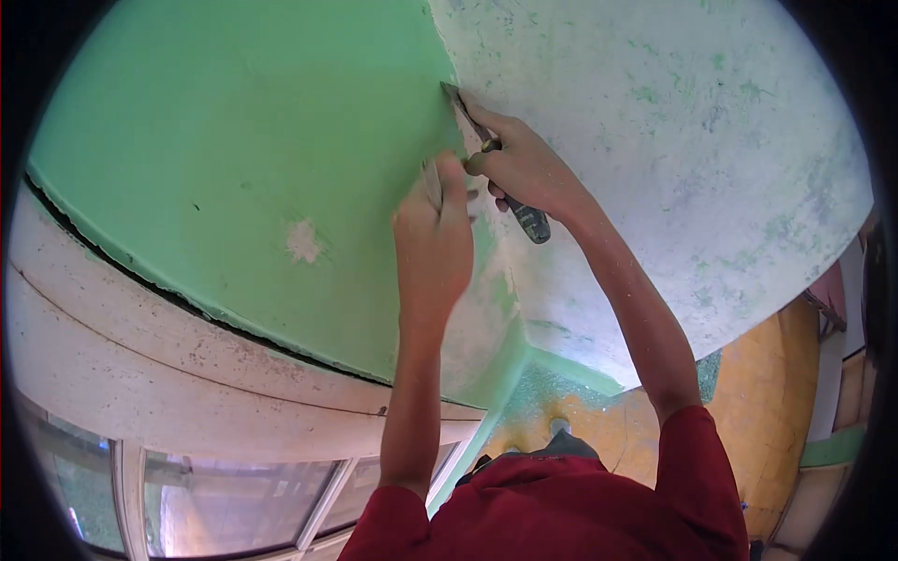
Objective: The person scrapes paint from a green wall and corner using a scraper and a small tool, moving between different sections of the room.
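Observation:
My right hand (528, 168) is closed around a scraper (531, 222) with a dark handle. The scraper's blade points up and left and meets the wall corner, where the green wall (309, 122) joins the whitish, scraped wall (655, 122). Just left of it, my left hand (435, 234) is closed on a flat, pale tool (432, 183), slightly blurred, in front of the green wall. Below the hands, a strip beside the corner shows bare, pale patches.
A pale ledge (187, 360) runs under the green wall, above windows (234, 500) at the lower left. The orange floor (748, 411) lies below right, with green flakes near the wall's foot. My red shirt fills the bottom.

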A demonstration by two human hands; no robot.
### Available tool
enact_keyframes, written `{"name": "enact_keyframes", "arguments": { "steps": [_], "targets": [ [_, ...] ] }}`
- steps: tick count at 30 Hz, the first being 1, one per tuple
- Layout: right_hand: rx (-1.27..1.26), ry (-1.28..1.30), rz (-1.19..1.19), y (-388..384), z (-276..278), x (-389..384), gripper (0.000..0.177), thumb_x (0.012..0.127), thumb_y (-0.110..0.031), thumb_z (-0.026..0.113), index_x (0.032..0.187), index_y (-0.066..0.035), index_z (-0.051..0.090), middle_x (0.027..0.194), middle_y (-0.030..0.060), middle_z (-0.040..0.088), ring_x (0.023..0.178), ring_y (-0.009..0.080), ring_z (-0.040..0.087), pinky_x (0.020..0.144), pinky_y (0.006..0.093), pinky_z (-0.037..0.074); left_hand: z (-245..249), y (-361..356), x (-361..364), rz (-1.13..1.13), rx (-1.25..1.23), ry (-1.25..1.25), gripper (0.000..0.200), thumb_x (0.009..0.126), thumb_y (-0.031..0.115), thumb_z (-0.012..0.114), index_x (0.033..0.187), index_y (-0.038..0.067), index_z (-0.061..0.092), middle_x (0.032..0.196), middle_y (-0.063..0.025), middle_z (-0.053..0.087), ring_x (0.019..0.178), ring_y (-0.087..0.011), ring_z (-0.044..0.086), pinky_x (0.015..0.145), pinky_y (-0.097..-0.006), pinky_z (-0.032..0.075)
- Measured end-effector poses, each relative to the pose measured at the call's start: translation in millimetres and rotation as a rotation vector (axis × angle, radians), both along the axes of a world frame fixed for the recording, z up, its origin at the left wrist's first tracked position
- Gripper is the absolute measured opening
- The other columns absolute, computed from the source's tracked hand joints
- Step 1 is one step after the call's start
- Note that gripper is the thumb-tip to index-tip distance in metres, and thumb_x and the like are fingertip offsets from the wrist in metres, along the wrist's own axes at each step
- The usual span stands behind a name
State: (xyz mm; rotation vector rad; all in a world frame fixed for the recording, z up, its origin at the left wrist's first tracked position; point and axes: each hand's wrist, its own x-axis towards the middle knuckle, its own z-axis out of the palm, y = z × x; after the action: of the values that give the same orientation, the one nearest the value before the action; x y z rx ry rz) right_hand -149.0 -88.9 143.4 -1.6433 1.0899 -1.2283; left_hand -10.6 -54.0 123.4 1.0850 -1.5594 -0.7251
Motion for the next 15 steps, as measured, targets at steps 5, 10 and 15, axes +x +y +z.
{"name": "enact_keyframes", "arguments": {
  "steps": [5,10,15],
  "targets": [
    [0.156,0.039,0.121,21,22,1,0.068,0.086,-0.01,0.054,0.151,-0.003,0.036,0.077,0.0039,0.053,0.053,0.0134,0.049,0.046,0.0314,0.047,-33,33,29,-0.021,0.029,0.166,0.051,0.107,0.035,0.042,0.135,-0.006,0.051,0.126,-0.0164,0.063,0.105,-0.0243,0.066,0.08,-0.0337,0.055],
    [0.205,-0.008,0.078,23,29,12,0.053,0.087,-0.008,0.057,0.138,0.004,0.048,0.076,0.0032,0.049,0.054,0.0083,0.046,0.044,0.026,0.044,-51,55,53,-0.083,0.161,0.196,0.049,0.107,0.033,0.041,0.136,-0.005,0.051,0.129,-0.0153,0.062,0.107,-0.0258,0.066,0.084,-0.0355,0.054],
    [0.137,-0.049,-0.054,14,32,23,0.049,0.086,-0.006,0.058,0.133,0.007,0.05,0.078,0.0034,0.051,0.054,0.0071,0.046,0.044,0.0247,0.043,-68,66,82,-0.121,0.142,0.099,0.046,0.107,0.03,0.04,0.134,-0.005,0.053,0.13,-0.0162,0.061,0.112,-0.0274,0.064,0.088,-0.0367,0.053]
  ]
}}
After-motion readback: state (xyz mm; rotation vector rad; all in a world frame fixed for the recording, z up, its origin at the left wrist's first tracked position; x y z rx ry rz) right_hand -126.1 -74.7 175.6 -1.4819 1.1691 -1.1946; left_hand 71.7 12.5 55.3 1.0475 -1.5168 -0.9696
